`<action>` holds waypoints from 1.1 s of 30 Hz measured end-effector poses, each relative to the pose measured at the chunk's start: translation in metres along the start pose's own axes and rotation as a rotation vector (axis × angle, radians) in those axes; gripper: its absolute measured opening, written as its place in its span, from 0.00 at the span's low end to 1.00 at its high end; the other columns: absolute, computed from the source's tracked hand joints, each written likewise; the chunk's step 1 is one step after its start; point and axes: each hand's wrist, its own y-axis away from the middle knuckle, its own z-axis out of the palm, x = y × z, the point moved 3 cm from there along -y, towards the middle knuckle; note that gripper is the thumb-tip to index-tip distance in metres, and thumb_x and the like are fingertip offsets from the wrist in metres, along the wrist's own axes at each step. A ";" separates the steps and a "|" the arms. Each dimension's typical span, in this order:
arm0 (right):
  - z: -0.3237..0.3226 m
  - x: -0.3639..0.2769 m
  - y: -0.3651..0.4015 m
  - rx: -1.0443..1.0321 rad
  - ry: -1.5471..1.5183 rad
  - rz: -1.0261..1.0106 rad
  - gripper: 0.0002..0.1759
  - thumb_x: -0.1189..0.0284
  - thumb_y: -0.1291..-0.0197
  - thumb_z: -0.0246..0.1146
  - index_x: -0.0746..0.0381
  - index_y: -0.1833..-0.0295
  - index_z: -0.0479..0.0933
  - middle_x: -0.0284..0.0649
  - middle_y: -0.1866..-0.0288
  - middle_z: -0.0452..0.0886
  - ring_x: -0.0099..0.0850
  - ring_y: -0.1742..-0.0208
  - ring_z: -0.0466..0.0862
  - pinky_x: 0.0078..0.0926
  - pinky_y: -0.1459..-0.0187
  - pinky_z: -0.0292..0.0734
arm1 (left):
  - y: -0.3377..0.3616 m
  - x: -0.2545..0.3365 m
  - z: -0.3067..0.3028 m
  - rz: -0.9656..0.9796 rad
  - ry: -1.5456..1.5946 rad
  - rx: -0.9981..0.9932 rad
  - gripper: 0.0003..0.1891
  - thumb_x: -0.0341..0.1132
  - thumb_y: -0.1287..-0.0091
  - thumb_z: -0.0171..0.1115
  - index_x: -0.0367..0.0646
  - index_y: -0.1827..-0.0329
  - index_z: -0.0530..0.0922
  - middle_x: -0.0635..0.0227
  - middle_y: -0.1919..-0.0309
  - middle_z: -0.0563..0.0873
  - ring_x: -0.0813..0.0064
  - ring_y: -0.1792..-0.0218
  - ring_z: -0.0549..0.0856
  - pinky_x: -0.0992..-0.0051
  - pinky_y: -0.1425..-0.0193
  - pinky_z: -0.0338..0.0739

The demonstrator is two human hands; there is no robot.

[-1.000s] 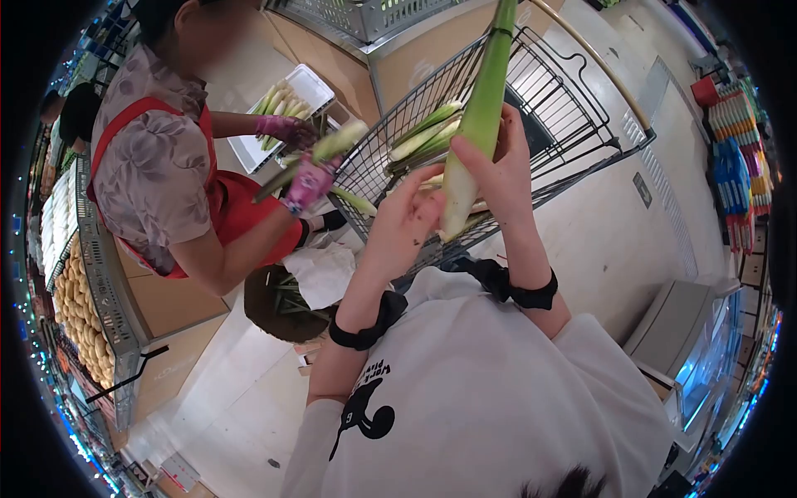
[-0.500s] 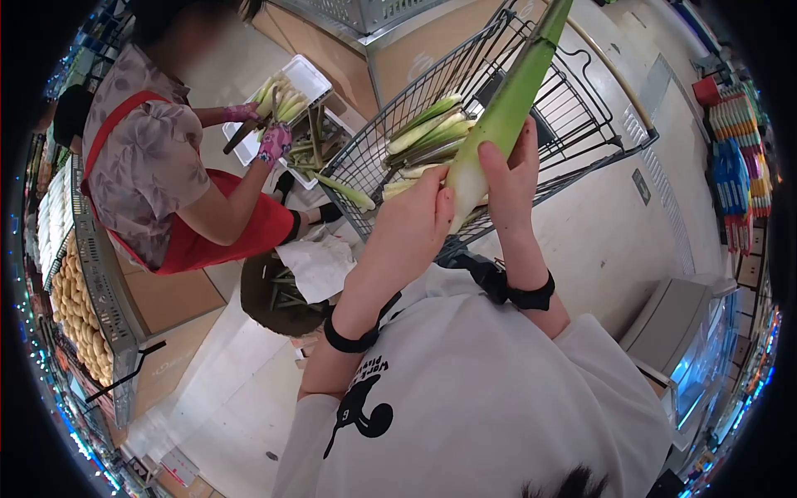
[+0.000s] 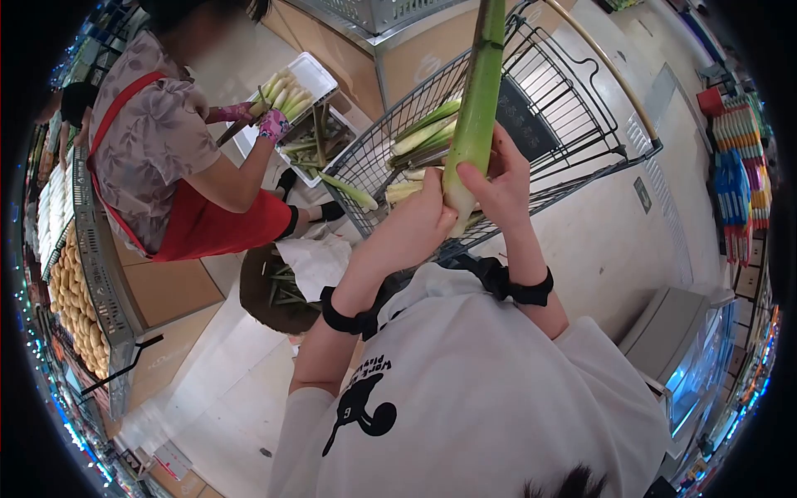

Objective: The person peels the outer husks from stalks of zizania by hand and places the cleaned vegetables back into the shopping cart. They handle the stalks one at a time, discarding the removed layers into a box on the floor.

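A long green stalk with a white base (image 3: 475,124) stands out over the wire shopping cart (image 3: 554,184). My left hand (image 3: 419,220) is wrapped round its pale lower end. My right hand (image 3: 502,183) grips the stalk a little higher, with the thumb across its front. More green and white stalks (image 3: 423,137) lie in the cart beneath, partly hidden by my hands and the held stalk.
At the left, a person in a red apron (image 3: 207,220) and patterned gloves holds a bunch of pale stalks (image 3: 286,91) over white crates (image 3: 311,73). A bin (image 3: 259,295) with green leaves stands below. Potatoes (image 3: 79,303) fill a far-left display.
The held stalk has turned more upright, its top moving left. My right hand has shifted slightly left and down with it. The other person's gloved hands have moved a little.
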 end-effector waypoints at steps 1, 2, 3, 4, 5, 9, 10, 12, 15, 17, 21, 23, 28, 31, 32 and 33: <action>-0.002 0.005 -0.002 -0.032 -0.025 0.063 0.35 0.77 0.53 0.65 0.72 0.39 0.60 0.42 0.53 0.76 0.26 0.56 0.80 0.20 0.56 0.76 | -0.002 -0.003 0.003 0.024 0.010 0.008 0.17 0.34 0.38 0.45 0.30 0.51 0.58 0.41 0.69 0.77 0.45 0.65 0.78 0.58 0.62 0.71; -0.002 0.009 -0.002 -0.065 -0.049 0.124 0.35 0.77 0.52 0.65 0.72 0.37 0.59 0.43 0.52 0.76 0.26 0.56 0.80 0.20 0.55 0.76 | -0.003 -0.006 0.005 0.024 0.010 0.007 0.17 0.34 0.38 0.45 0.30 0.51 0.58 0.41 0.69 0.77 0.45 0.65 0.78 0.58 0.62 0.71; -0.002 0.012 -0.002 -0.065 -0.048 0.125 0.35 0.77 0.52 0.65 0.72 0.37 0.59 0.43 0.52 0.76 0.26 0.56 0.80 0.20 0.55 0.76 | -0.004 -0.010 0.006 -0.015 0.046 -0.007 0.17 0.31 0.39 0.44 0.30 0.49 0.58 0.43 0.67 0.76 0.49 0.64 0.78 0.62 0.60 0.71; -0.002 0.017 -0.001 -0.063 -0.094 0.162 0.35 0.77 0.51 0.64 0.72 0.37 0.59 0.43 0.51 0.76 0.25 0.55 0.79 0.20 0.55 0.76 | -0.006 -0.013 0.008 -0.055 0.081 -0.021 0.18 0.28 0.39 0.43 0.30 0.47 0.58 0.46 0.65 0.74 0.52 0.63 0.78 0.65 0.57 0.71; -0.001 0.022 0.000 -0.062 -0.139 0.199 0.34 0.78 0.50 0.64 0.72 0.37 0.59 0.43 0.51 0.75 0.25 0.54 0.79 0.20 0.54 0.76 | -0.007 -0.016 0.008 -0.054 0.081 -0.022 0.18 0.28 0.39 0.43 0.30 0.47 0.58 0.46 0.65 0.74 0.52 0.63 0.78 0.65 0.57 0.71; 0.002 0.040 -0.004 -0.056 -0.104 0.168 0.28 0.82 0.45 0.54 0.71 0.37 0.59 0.47 0.53 0.76 0.32 0.55 0.81 0.25 0.54 0.77 | -0.016 -0.030 0.009 -0.064 0.117 -0.022 0.18 0.29 0.39 0.43 0.31 0.46 0.58 0.45 0.62 0.74 0.54 0.62 0.78 0.66 0.57 0.71; 0.002 0.042 -0.005 -0.057 -0.114 0.181 0.28 0.82 0.45 0.54 0.71 0.37 0.59 0.47 0.53 0.77 0.32 0.56 0.81 0.24 0.54 0.77 | -0.019 -0.034 0.010 -0.046 0.092 -0.018 0.18 0.29 0.39 0.43 0.31 0.46 0.58 0.46 0.61 0.75 0.56 0.61 0.79 0.67 0.57 0.72; 0.004 0.047 -0.007 -0.060 -0.124 0.196 0.27 0.82 0.44 0.53 0.70 0.37 0.59 0.47 0.52 0.77 0.32 0.56 0.81 0.24 0.55 0.77 | -0.027 -0.044 0.011 -0.070 0.115 -0.044 0.18 0.29 0.37 0.43 0.32 0.45 0.58 0.49 0.60 0.75 0.60 0.61 0.79 0.69 0.57 0.72; 0.006 0.053 -0.013 -0.051 -0.126 0.223 0.31 0.79 0.46 0.60 0.70 0.36 0.58 0.42 0.49 0.74 0.25 0.52 0.77 0.21 0.52 0.73 | -0.032 -0.054 0.020 -0.081 0.394 -0.037 0.17 0.32 0.33 0.42 0.33 0.44 0.59 0.55 0.58 0.75 0.69 0.61 0.79 0.73 0.58 0.73; 0.003 0.055 -0.018 -0.005 -0.131 0.259 0.28 0.78 0.43 0.57 0.69 0.37 0.60 0.43 0.50 0.75 0.26 0.55 0.78 0.21 0.55 0.75 | -0.033 -0.057 0.020 -0.062 0.648 -0.007 0.17 0.33 0.31 0.42 0.34 0.43 0.59 0.58 0.57 0.75 0.74 0.61 0.79 0.76 0.59 0.74; 0.011 0.034 -0.021 0.075 -0.367 0.316 0.22 0.76 0.40 0.55 0.68 0.41 0.62 0.43 0.52 0.75 0.28 0.58 0.79 0.22 0.58 0.76 | -0.031 -0.045 0.019 -0.030 0.707 -0.015 0.16 0.38 0.29 0.44 0.35 0.45 0.64 0.65 0.63 0.77 0.79 0.66 0.77 0.77 0.63 0.73; 0.016 0.030 -0.020 0.229 -0.359 0.292 0.17 0.72 0.38 0.54 0.68 0.46 0.64 0.43 0.54 0.76 0.29 0.60 0.81 0.22 0.60 0.77 | -0.031 -0.038 0.018 0.004 0.453 0.042 0.17 0.39 0.30 0.45 0.34 0.47 0.67 0.66 0.67 0.78 0.78 0.69 0.77 0.77 0.65 0.72; 0.013 0.028 -0.020 0.277 -0.362 0.290 0.17 0.71 0.38 0.54 0.68 0.47 0.64 0.43 0.55 0.76 0.29 0.61 0.81 0.21 0.62 0.78 | -0.025 -0.032 0.009 -0.032 0.447 0.133 0.16 0.38 0.30 0.44 0.35 0.47 0.69 0.66 0.66 0.79 0.80 0.69 0.77 0.80 0.66 0.71; 0.012 0.029 -0.020 0.249 -0.337 0.283 0.18 0.70 0.38 0.55 0.68 0.46 0.64 0.43 0.55 0.75 0.28 0.61 0.81 0.20 0.63 0.78 | -0.029 -0.038 0.015 -0.031 0.588 0.106 0.16 0.35 0.30 0.42 0.36 0.44 0.65 0.64 0.63 0.79 0.78 0.66 0.79 0.78 0.63 0.74; 0.013 0.028 -0.019 0.240 -0.295 0.257 0.19 0.70 0.38 0.55 0.68 0.45 0.64 0.42 0.55 0.75 0.27 0.60 0.81 0.20 0.63 0.78 | -0.028 -0.040 0.016 -0.033 0.587 0.106 0.16 0.35 0.30 0.42 0.36 0.44 0.65 0.64 0.63 0.79 0.78 0.66 0.79 0.78 0.63 0.74; 0.013 0.028 -0.018 0.242 -0.297 0.256 0.19 0.70 0.38 0.55 0.68 0.45 0.64 0.42 0.55 0.75 0.27 0.60 0.81 0.20 0.63 0.78 | -0.026 -0.040 0.018 -0.077 0.731 0.033 0.17 0.35 0.30 0.41 0.37 0.41 0.63 0.65 0.59 0.77 0.79 0.62 0.78 0.78 0.59 0.74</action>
